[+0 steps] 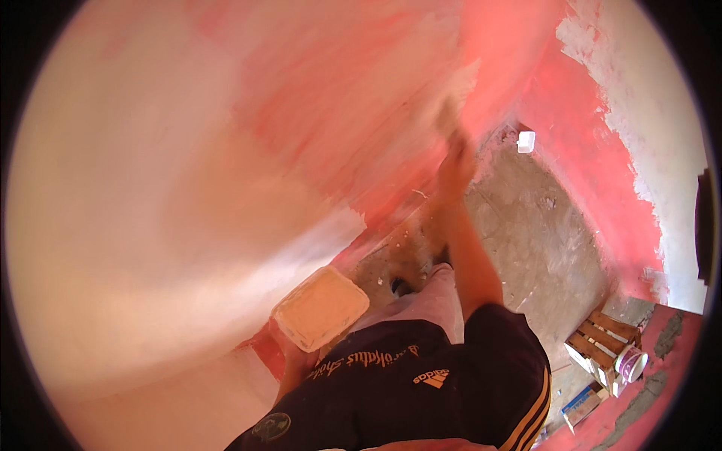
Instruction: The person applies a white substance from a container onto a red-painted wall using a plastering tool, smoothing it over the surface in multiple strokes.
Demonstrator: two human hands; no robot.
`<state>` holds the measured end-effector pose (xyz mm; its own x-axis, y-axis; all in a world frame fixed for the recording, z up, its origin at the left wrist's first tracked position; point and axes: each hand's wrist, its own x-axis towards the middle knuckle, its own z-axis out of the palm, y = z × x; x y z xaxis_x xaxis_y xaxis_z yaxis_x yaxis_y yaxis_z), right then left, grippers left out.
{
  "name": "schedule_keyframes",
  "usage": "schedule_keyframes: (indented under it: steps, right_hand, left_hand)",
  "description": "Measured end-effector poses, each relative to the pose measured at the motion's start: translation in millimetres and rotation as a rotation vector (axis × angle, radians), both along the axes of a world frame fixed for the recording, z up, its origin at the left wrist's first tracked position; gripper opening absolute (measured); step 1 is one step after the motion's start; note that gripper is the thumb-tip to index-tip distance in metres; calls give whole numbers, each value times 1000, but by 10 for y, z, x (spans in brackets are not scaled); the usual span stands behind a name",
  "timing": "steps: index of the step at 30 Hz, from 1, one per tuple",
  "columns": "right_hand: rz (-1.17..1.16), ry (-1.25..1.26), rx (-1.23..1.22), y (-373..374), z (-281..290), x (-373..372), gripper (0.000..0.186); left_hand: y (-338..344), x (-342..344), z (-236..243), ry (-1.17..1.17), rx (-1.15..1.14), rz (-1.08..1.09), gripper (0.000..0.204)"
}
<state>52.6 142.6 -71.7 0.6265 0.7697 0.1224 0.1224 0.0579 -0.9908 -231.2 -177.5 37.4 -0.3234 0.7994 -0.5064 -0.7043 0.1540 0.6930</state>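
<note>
My right hand (457,165) reaches far out along the wall, smeared by motion. It grips a paintbrush (449,116), whose blurred head lies against or very close to the wall (338,113). Pale paint covers the left of that surface, while streaky pink shows through to the right. Close to my body on the left, a squarish tub (320,308) of cream-coloured paint rests in my left hand (299,362). Most of those fingers are hidden beneath the tub.
A small white container (526,141) stands on the stained floor (526,218) near the far corner. The right wall (602,158) is pink below and pale above. At lower right are a wooden crate (602,338), a white bucket (632,364) and a blue box (583,406).
</note>
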Motion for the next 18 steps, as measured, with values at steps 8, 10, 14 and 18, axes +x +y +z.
schedule_keyframes:
  steps: [8,10,14,18]
  right_hand:
    - [162,-338,255,-440,-257,-1199,36]
    - [539,-170,261,-1208,-329,-1531,36]
    - [655,534,49,-1225,-234,-1058,38]
    - [611,1088,144,-710,-81,-339,43]
  left_hand:
    - [-100,-6,-22,22,-39,-105,67]
    - [-104,67,102,18,28,-42,69]
    - [-113,-50,28,-6,49,60,66]
    - [-206,-83,-126,-32,35,92,62]
